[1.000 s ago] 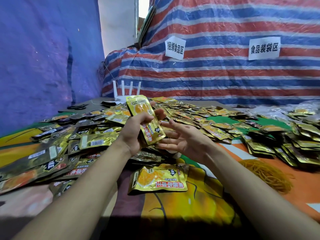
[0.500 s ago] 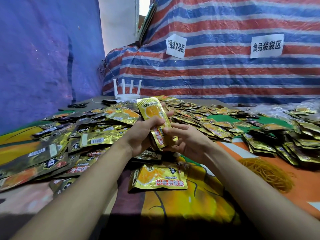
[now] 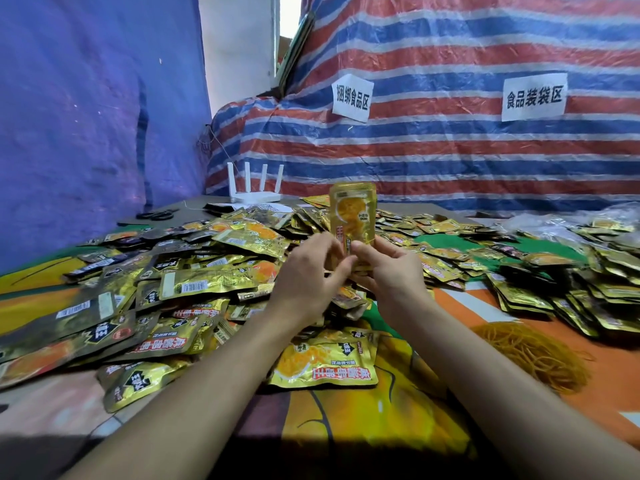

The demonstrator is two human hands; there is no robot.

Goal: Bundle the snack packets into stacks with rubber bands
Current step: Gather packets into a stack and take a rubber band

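A gold snack packet (image 3: 352, 213) stands upright in mid-air above the table's middle. My left hand (image 3: 308, 275) and my right hand (image 3: 391, 268) both pinch its lower end, fingers meeting at its bottom. Another gold packet (image 3: 325, 363) lies flat on the cloth just below my wrists. A big loose pile of packets (image 3: 194, 271) spreads over the left and centre. A heap of yellow rubber bands (image 3: 530, 355) lies to the right of my right forearm.
Stacked packets (image 3: 568, 285) crowd the right side. A white router (image 3: 254, 188) and black scissors (image 3: 157, 214) sit at the back left. Striped tarpaulin with two paper signs (image 3: 533, 97) closes the back; a blue wall (image 3: 86, 116) stands left.
The packet has been turned from tilted in my left hand alone to upright, and my right hand has closed on its lower end too.
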